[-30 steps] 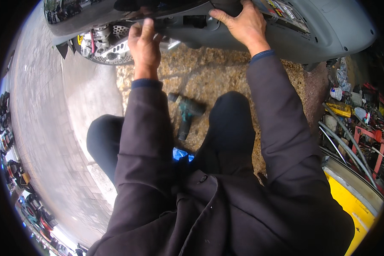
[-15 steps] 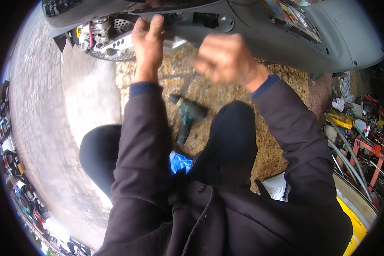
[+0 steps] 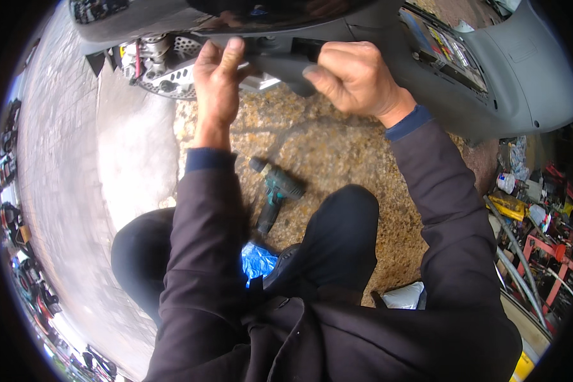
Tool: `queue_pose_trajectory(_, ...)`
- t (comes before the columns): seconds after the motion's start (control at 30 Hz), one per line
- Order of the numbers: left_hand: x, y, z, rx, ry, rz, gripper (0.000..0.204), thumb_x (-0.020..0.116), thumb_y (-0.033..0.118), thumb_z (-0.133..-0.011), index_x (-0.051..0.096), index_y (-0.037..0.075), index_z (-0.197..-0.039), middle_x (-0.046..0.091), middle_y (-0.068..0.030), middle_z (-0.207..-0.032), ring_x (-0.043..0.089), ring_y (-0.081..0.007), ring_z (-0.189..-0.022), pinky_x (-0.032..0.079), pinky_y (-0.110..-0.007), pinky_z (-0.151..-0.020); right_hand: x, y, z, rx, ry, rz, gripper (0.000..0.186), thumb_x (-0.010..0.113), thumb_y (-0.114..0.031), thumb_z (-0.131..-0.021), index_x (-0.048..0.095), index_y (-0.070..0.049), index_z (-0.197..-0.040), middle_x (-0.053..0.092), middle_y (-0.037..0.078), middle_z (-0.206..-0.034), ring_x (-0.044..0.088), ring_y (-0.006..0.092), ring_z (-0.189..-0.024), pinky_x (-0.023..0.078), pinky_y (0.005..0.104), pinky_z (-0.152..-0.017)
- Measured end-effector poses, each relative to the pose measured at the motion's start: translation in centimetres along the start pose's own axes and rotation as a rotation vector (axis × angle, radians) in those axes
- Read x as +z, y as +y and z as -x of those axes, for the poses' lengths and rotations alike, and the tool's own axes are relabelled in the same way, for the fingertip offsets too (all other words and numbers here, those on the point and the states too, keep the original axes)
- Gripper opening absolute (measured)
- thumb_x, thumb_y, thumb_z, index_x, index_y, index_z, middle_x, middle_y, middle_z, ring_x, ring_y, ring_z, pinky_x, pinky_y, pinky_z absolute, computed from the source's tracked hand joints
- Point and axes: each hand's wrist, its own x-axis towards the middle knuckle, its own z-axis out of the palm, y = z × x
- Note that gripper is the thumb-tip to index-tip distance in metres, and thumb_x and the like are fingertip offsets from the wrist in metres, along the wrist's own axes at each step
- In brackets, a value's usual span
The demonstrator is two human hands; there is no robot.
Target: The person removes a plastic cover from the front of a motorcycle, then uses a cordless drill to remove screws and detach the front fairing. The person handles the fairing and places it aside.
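Dark grey plastic bodywork [image 3: 420,92], which looks like a scooter's, spans the upper part of the head view. Its lower side panel [image 3: 280,63] has a dark slot. My left hand [image 3: 216,86] grips that panel's edge, thumb upward, with some fingertips hidden. Beside the slot, my right hand [image 3: 356,76] is closed, knuckles up and thumb forward, against the panel. Its palm is turned from view, so whatever it may hold is hidden. Left of my left hand, a silver perforated metal disc [image 3: 186,46] and metal parts show under the body.
A teal and black cordless drill [image 3: 277,188] lies on the pebbly floor between my knees, near a blue plastic bag [image 3: 256,261]. A silvery packet [image 3: 406,297] lies by my right thigh. Tools and a red metal frame [image 3: 541,245] crowd the right side.
My right hand, blurred before, has moved right and now rests against the panel. My left hand keeps its grip. The view has shifted slightly, so the floor and bodywork appear lower.
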Motion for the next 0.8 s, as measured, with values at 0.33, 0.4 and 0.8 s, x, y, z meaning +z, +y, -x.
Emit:
queue_pose_trajectory(0.33, -0.3, -0.3, -0.4, 0.021, 0.067, 0.198, 0.015, 0.058, 0.021, -0.100, 0.059, 0.007, -0.101, 0.066, -0.0063, -0.096, 0.068, -0.0192, -0.086, 0.059, -0.041, -0.080, 0.2, -0.6, -0.8, 0.107, -0.020, -0.043, 0.036, 0.070, -0.016, -0.088, 0.048, -0.003, -0.062, 0.042, 0.010, -0.055, 0.045, 0.0271, -0.048, 0.036, 0.0367, -0.045)
queue_pose_trajectory(0.4, -0.2, -0.3, -0.3, 0.023, 0.073, 0.222, 0.015, 0.059, 0.021, -0.100, 0.060, 0.006, -0.099, 0.066, -0.0052, -0.092, 0.067, -0.0175, -0.084, 0.059, -0.038, -0.078, 0.3, -0.7, -0.8, 0.145, -0.010, -0.048, 0.035, 0.070, -0.014, -0.088, 0.049, -0.003, -0.063, 0.043, 0.009, -0.056, 0.044, 0.0254, -0.048, 0.035, 0.0353, -0.045)
queue_pose_trajectory(0.8, 0.2, 0.1, -0.6, 0.011, 0.091, 0.217, 0.020, 0.064, 0.020, -0.097, 0.057, 0.005, -0.086, 0.059, -0.0002, -0.073, 0.052, -0.0077, -0.063, 0.045, -0.024, -0.055, 1.0, -1.9, -1.9, 0.221, -0.046, -0.023, 0.035, 0.070, -0.013, -0.089, 0.050, -0.002, -0.063, 0.044, 0.008, -0.055, 0.042, 0.0192, -0.046, 0.034, 0.0320, -0.044)
